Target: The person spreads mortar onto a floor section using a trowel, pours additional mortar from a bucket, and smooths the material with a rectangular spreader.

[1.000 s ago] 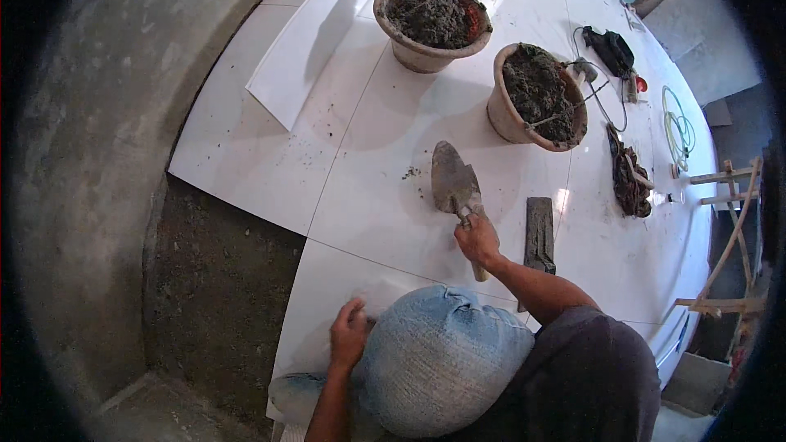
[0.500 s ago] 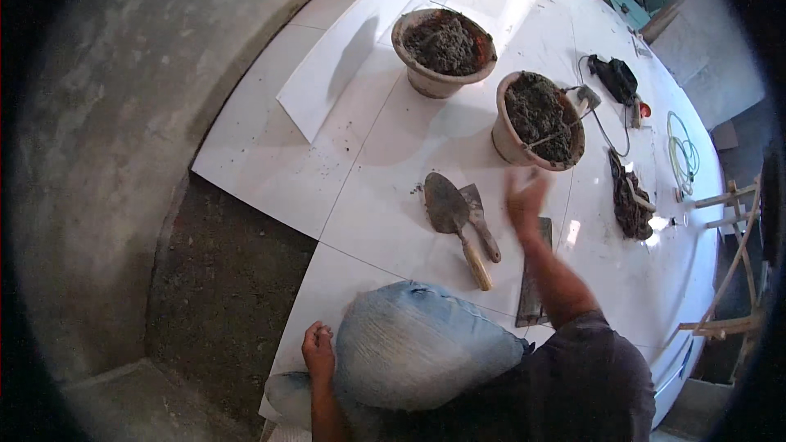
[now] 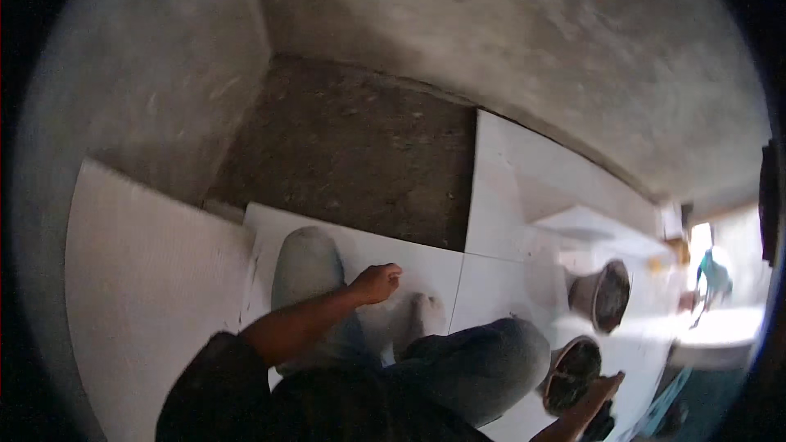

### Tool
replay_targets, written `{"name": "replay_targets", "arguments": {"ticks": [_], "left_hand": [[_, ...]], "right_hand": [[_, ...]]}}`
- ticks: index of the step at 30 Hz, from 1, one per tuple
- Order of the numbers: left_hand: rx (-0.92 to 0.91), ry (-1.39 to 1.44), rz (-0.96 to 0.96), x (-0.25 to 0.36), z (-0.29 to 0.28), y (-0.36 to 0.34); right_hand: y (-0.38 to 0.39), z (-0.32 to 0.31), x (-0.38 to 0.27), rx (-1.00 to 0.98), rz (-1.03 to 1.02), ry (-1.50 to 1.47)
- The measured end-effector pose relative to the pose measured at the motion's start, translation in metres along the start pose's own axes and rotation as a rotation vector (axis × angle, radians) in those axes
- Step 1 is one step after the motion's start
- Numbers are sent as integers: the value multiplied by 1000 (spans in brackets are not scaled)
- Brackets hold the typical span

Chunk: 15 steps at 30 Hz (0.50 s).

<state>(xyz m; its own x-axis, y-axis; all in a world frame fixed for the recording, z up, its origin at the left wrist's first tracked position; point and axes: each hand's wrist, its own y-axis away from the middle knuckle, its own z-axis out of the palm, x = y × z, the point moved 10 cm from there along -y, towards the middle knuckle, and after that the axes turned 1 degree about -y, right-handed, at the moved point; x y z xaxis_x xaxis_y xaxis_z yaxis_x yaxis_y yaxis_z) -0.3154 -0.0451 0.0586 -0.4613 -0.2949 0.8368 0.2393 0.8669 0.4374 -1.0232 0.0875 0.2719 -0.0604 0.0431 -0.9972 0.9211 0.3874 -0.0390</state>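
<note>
My left hand (image 3: 378, 284) hovers over my bent left knee and the white tile, its fingers curled in with nothing seen in them. At the lower right, my right hand (image 3: 604, 386) is at the rim of the nearer bucket (image 3: 547, 376), which is filled with dark grey mortar (image 3: 573, 367). Motion blur hides whether its fingers grip the rim. Farther off stands a second mortar bucket (image 3: 584, 293). My knees and one bare foot (image 3: 427, 311) are on the tiled floor (image 3: 499, 295).
Bare dark ground (image 3: 352, 155) lies ahead, bordered by rough grey walls (image 3: 532, 41) and white tiles. A pale ribbed panel (image 3: 155, 278) is at the left. Another white tile (image 3: 589, 221) stands tilted behind the buckets. A person in teal (image 3: 715, 274) is far right.
My view has swung left toward the bare ground and wall corner. The buckets now appear at the lower right, and the trowels are out of view. My right hand has come to the nearer bucket's rim.
</note>
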Motion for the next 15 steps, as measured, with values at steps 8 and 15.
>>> {"name": "replay_targets", "arguments": {"ticks": [8,15], "left_hand": [[-50,187,-4,2,89,-6],[0,1376,-76,47,162,-61]], "right_hand": [[154,191,-173,-409,-236,291],[365,391,-260,-1048,-529,197]]}}
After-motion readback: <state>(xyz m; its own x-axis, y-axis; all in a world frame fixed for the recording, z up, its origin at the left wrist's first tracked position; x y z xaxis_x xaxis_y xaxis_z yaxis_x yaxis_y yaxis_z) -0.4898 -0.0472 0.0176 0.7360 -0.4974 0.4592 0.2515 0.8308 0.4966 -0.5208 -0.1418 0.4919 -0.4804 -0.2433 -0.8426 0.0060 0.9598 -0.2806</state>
